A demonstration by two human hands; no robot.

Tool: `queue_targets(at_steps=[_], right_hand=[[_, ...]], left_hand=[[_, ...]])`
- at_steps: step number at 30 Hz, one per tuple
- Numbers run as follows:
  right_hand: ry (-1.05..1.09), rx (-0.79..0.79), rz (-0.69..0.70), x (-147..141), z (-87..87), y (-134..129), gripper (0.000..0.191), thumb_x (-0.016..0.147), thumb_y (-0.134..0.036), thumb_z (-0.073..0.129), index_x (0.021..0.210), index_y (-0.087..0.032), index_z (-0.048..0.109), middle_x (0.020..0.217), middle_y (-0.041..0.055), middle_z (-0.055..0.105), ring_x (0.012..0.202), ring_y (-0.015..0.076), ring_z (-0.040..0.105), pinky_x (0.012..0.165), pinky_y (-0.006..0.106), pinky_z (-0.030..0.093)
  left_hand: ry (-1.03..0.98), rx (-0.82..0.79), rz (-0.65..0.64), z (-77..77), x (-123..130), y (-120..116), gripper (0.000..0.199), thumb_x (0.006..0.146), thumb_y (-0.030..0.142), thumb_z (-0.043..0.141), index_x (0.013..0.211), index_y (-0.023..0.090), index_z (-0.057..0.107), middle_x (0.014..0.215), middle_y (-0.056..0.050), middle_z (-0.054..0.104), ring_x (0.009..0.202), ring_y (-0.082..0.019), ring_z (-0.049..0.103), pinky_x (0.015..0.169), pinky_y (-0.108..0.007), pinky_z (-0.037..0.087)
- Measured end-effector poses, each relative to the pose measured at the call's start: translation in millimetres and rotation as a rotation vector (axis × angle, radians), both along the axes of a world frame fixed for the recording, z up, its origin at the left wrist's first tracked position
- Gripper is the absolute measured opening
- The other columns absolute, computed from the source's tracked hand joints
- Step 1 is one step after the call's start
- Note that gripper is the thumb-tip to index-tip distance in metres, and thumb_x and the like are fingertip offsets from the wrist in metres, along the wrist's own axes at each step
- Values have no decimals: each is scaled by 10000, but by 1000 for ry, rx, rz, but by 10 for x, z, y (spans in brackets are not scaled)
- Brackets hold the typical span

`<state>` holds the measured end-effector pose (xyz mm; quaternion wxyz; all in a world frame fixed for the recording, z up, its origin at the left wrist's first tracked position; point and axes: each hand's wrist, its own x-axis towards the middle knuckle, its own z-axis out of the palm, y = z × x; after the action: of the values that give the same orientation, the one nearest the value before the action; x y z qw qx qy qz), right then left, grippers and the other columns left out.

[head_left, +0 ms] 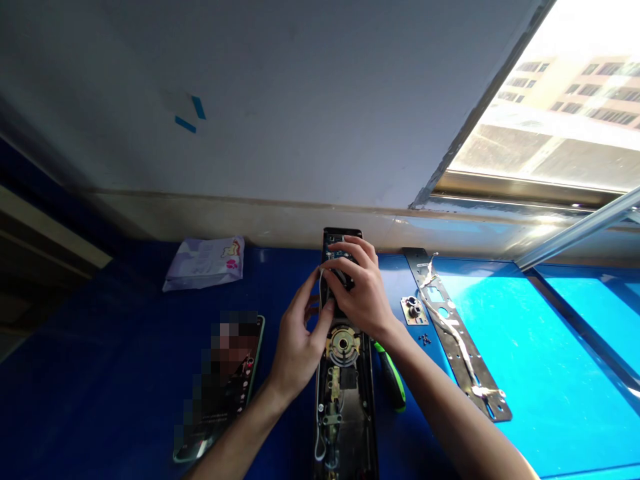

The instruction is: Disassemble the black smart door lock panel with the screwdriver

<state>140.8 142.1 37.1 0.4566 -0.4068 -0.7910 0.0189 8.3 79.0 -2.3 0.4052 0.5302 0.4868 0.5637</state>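
A long black device housing (350,387) lies open on the blue table, with a round metal part, a circuit board (339,245) at its far end and a pale cable (320,427) along its left side. My left hand (303,333) is at the housing's left edge, its thumb and fingertips closed around part of the pale cable. Over the upper part of the housing is my right hand (360,287), thumb and index finger pinched at the same cable near the left edge, other fingers curled over the board. The fingertips partly hide the cable.
A green-and-black screwdriver (393,380) lies right of the housing. Farther right are a small metal part (414,311), several screws (425,339) and a long black plate (460,347) with wires. Left are a phone (225,393) and a soft packet (205,263). A wall stands behind.
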Motion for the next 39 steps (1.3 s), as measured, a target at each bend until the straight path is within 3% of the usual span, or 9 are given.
queue_targets(at_steps=[4,10,18,25,29,33,37,39], right_hand=[[31,28,30,22,4,21,143,982,-213,666,965,-267,799,1181,67,752,1268,287,562,1076,507,515],[26,16,76,43,50,29,132,979,-188,675,987,-236,797,872,43,767,955,242,595,898,420,550],[-37,6,116,83,105,4,155,982,-165,643,1002,-225,785,920,57,791,1035,264,590,955,444,527],[19,-16,125,68,145,-23,164,999,-193,642,1031,-256,789,932,34,809,1027,243,622,946,416,557],[-12,-67,145,109,224,-43,178,1013,-234,635,1127,-249,771,1012,51,814,1053,240,637,934,421,567],[-162,-160,223,239,341,-46,120,994,-208,661,1027,-238,773,937,29,797,890,197,662,830,362,560],[-302,-216,251,346,431,-58,107,959,-174,697,1022,-225,765,928,30,748,879,190,652,788,334,552],[-345,-209,241,357,443,-72,143,948,-178,703,1071,-218,765,973,55,723,919,211,630,818,361,566]], left_hand=[[50,34,7,-27,-5,-5,620,964,296,675,1558,227,512,1592,-109,562,1379,-295,625,1105,-411,583],[97,66,24,-46,-10,-30,597,974,205,599,1564,220,511,1588,-109,568,1397,-292,612,1133,-438,568],[168,143,86,-13,-10,-49,504,996,191,564,1497,253,576,1563,-85,587,1440,-287,561,1202,-482,499],[132,127,154,25,39,-91,413,1042,287,554,1453,262,582,1504,-98,612,1351,-272,622,1127,-443,553],[111,75,174,8,22,-91,443,1091,374,474,1518,276,542,1567,-82,583,1420,-262,582,1218,-444,471],[124,-18,177,-39,-24,-44,547,1096,408,458,1626,281,414,1655,-90,490,1448,-274,568,1260,-485,417],[238,-37,205,-56,-45,-2,483,1076,409,504,1535,268,564,1743,-67,328,1624,-287,272,1347,-506,208],[247,-16,188,-40,-39,-2,472,1083,414,488,1521,265,580,1727,-63,363,1618,-272,291,1348,-499,210]])
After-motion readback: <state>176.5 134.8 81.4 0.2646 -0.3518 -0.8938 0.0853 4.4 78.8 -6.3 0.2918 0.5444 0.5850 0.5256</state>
